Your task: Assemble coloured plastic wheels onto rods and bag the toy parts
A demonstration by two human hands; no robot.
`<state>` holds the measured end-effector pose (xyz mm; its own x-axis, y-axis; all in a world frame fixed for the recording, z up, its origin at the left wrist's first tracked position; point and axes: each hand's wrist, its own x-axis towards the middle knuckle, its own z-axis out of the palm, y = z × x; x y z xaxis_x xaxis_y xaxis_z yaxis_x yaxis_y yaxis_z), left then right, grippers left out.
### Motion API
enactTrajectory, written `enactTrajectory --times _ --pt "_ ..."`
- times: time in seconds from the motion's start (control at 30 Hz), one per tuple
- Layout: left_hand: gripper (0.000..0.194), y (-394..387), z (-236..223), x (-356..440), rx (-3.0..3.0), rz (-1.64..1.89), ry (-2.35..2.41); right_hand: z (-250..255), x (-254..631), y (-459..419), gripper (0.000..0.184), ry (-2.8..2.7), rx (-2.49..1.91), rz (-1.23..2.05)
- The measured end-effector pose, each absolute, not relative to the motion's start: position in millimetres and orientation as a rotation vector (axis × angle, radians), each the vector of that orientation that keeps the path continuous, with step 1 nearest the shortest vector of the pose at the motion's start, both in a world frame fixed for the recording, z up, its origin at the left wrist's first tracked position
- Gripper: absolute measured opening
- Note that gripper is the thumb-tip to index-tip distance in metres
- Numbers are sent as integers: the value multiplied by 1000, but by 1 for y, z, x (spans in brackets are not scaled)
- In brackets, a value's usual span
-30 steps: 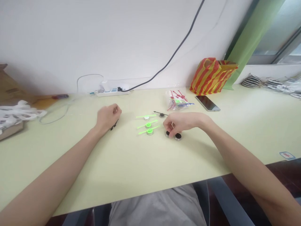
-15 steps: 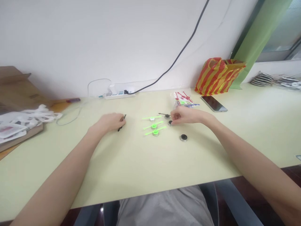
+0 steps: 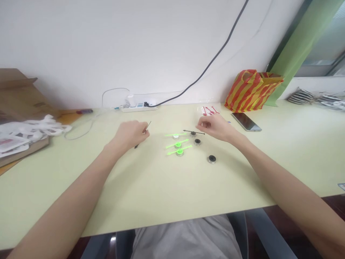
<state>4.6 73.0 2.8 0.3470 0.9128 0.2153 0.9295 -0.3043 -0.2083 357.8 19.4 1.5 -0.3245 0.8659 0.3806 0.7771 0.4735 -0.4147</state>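
Observation:
My left hand (image 3: pixel 132 133) is closed on a thin black arrow pointer (image 3: pixel 147 126), held just above the table. Another dark tip shows under the fingers; I cannot tell if it is a second pointer. My right hand (image 3: pixel 211 126) hovers with curled fingers, thumb and fingertip together, and nothing shows in it. Near its fingertips, a black arrow (image 3: pixel 188 131) lies across a round base (image 3: pixel 193 134). A second round base with a black top (image 3: pixel 197 142) sits in front of that, and a third (image 3: pixel 211 158) nearer me. Green arrows on round bases (image 3: pixel 178 145) stand left of these.
Behind my right hand lies a clear bag with red arrows (image 3: pixel 209 110). A phone (image 3: pixel 246 121) and a striped bag (image 3: pixel 252 91) are at the right. A power strip (image 3: pixel 138 107) with a black cable runs along the wall. A cardboard box (image 3: pixel 24 93) and white items (image 3: pixel 32 131) stand left.
My right hand has come away from the round base with the black top and moved up and back. The pointer in my left hand has turned more upright. The view has shifted slightly.

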Motion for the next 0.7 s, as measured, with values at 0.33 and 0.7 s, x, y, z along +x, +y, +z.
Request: enactTrajectory --times 0.33,0.7 --pt "30 32 -7 53 -2440 -624 -464 -8 293 -8 28 -2137 -1110 72" --pt "14 33 -33 69 -2442 -876 -437 5 336 12 25 -1972 -1139 1012"
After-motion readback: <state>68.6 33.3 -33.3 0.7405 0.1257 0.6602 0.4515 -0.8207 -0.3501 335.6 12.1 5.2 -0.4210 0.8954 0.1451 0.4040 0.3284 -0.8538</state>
